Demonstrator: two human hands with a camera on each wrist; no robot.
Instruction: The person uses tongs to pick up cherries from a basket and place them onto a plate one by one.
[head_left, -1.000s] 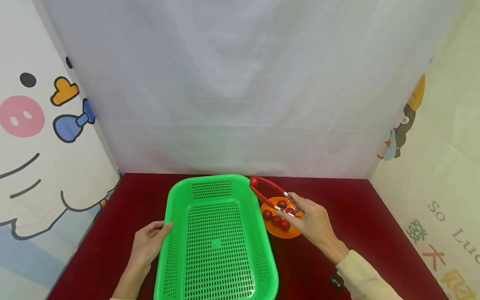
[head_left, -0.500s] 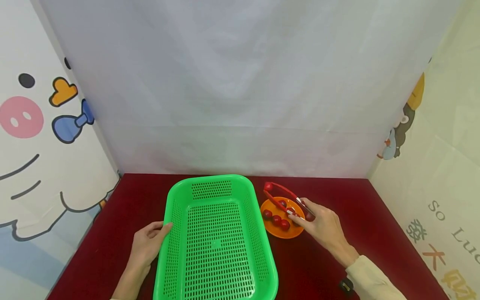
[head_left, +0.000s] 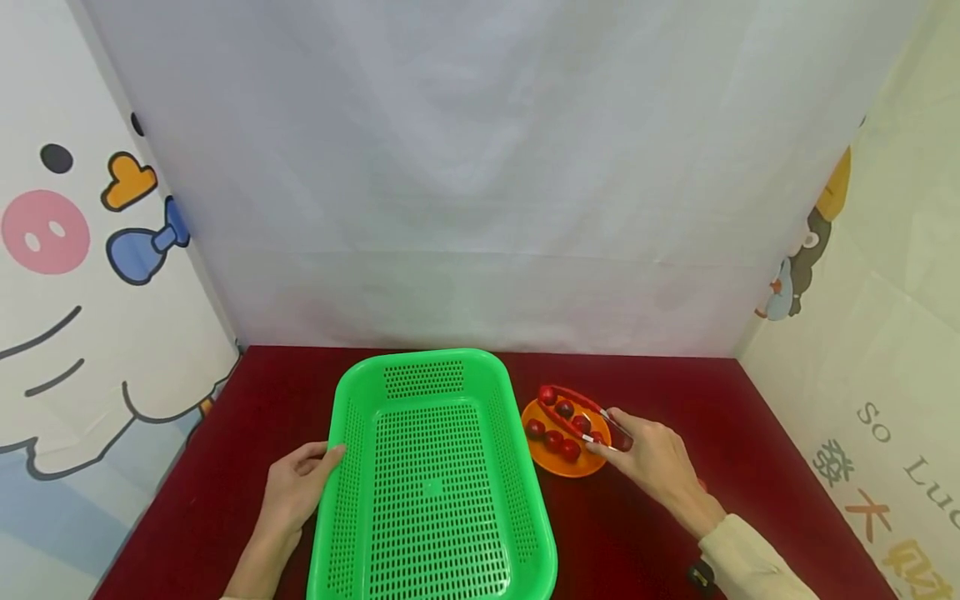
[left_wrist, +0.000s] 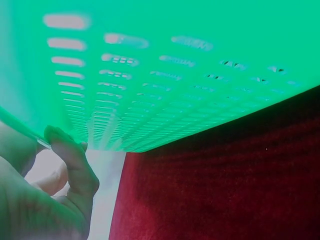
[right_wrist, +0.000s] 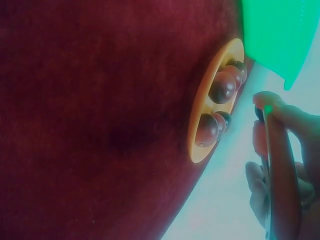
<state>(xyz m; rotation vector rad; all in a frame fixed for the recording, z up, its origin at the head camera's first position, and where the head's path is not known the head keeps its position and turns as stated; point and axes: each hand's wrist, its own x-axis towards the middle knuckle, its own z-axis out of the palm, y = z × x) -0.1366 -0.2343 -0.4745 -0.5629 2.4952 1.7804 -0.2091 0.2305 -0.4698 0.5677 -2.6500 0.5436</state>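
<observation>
Pinching a pair of red tongs (head_left: 577, 414) between thumb and fingers, the right hand (head_left: 651, 461) hovers at the near right edge of a small orange plate (head_left: 558, 463); the tongs reach away from the hand over the plate, their two arms drawn close together, and a small red fruit (head_left: 547, 393) sits clamped at their far tips above the plate's far rim; four more dark red fruits (head_left: 562, 440) lie on the plate just beyond and left of the fingers; from the right wrist view the plate (right_wrist: 199, 135) shows edge-on with fruits heaped on it and the fingers (right_wrist: 280, 112) curled round the tong handles, though the tips are out of sight there. Left of that hand, just beside the plate, stands a large green perforated basket (head_left: 352, 467); its right wall lies between the plate and the basket floor; no fruit shows inside it. The left hand (head_left: 296, 487) holds the basket's left rim, thumb hooked over the edge and fingers curled against the outer wall; the left wrist view shows the thumb (left_wrist: 75, 165) pressed to the green wall (left_wrist: 175, 75) above the dark red tablecloth (left_wrist: 225, 190). White sheeting hangs behind both hands; cartoon panels stand at either side, well apart from them.
</observation>
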